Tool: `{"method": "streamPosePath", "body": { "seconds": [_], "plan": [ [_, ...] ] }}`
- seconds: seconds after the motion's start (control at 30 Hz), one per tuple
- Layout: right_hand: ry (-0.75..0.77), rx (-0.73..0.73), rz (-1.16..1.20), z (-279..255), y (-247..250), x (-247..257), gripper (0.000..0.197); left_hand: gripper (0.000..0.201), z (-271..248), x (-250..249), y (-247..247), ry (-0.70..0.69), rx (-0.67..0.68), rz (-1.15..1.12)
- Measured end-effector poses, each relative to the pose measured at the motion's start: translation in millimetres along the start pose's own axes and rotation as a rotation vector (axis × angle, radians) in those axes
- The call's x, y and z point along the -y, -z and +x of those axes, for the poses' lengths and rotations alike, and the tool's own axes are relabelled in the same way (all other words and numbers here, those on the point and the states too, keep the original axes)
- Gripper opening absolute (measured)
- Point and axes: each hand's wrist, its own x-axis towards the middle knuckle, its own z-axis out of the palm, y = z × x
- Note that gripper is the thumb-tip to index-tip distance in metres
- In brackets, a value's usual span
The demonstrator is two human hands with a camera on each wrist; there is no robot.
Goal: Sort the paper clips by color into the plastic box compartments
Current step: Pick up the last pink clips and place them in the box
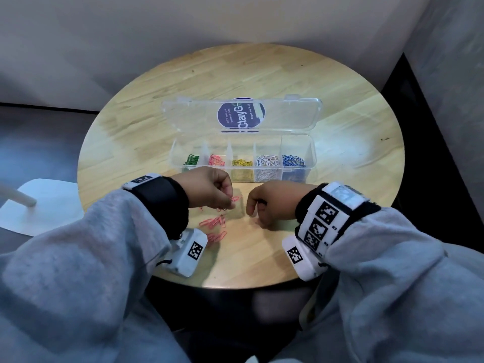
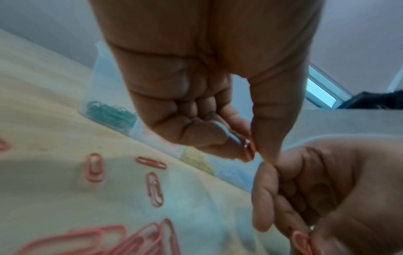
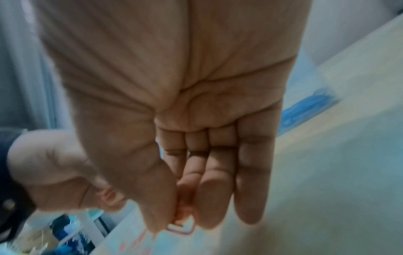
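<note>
left hand (image 1: 209,189): fingers curled, thumb and forefinger pinching one pink clip (image 2: 249,151), held above the surface.
right hand (image 1: 269,205): thumb and fingertips closed on another pink clip (image 3: 181,226), low at the surface; whether it has lifted clear, cannot tell.
loose pink clips (image 1: 213,222): scattered flat on the round wooden surface (image 1: 340,205), just in front of the hands, some overlapping.
plastic box (image 1: 310,150): lid open and tipped back, five compartments in a row: green, pink, yellow, white, blue from left to right. All already hold clips.
target: pink compartment (image 1: 216,161), second from left, just beyond the left hand.
handling: bent coated wire, looks very light, stiff and springy, likely slick. Lies flat, so little edge to catch.
where to grip: pinch across a rounded end or both long sides; a nail under the loop should tip it up.
risk: overlapping clips may hook together and come up as a chain.
stage: probably near the end, only pink left loose.
</note>
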Motion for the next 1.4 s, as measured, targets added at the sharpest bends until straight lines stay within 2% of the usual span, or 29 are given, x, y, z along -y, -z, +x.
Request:
{"method": "streamPosePath", "body": {
  "seconds": [0.17,0.43,0.63,0.73,0.8,0.93,1.1,1.27,1.33,1.4],
  "plan": [
    [-0.019,0.059,0.466,-3.4,13.0,-9.2,0.016,0.024,-7.3,6.0,12.4,-0.004,0.013,-0.393],
    [-0.146,-0.055,0.905,-2.2,4.9,-0.6,0.029,0.028,-19.8,25.1,36.6,0.072,-0.077,-0.756],
    [-0.267,-0.112,1.156,-1.3,-7.0,26.7,0.033,0.030,-28.2,53.4,49.5,0.122,-0.043,-1.098],
    [-0.312,-0.201,1.071,3.9,-12.2,45.4,0.031,0.039,-26.4,63.5,50.3,0.146,-0.029,-1.066],
    [-0.286,-0.241,0.899,5.5,-15.4,54.6,0.026,0.038,-24.8,60.6,51.2,0.122,-0.050,-0.981],
    [-0.278,-0.241,0.396,-0.5,-14.1,77.9,0.029,0.030,-29.1,51.2,58.4,0.042,-0.053,-0.889],
    [-0.225,-0.184,0.081,4.0,-18.6,88.7,0.022,0.037,-29.6,51.4,64.2,0.019,-0.054,-0.833],
    [-0.194,-0.008,-0.138,8.2,-26.8,83.8,0.054,0.034,-25.5,62.2,55.6,0.054,-0.072,-0.632],
    [-0.168,0.012,-0.205,15.8,-32.1,82.9,0.059,0.031,-22.5,66.5,53.7,0.067,-0.062,-0.478],
    [-0.147,-0.027,-0.203,23.2,-36.3,83.6,0.057,0.024,-19.2,73.0,53.4,0.083,-0.059,-0.250]
  ]
}}
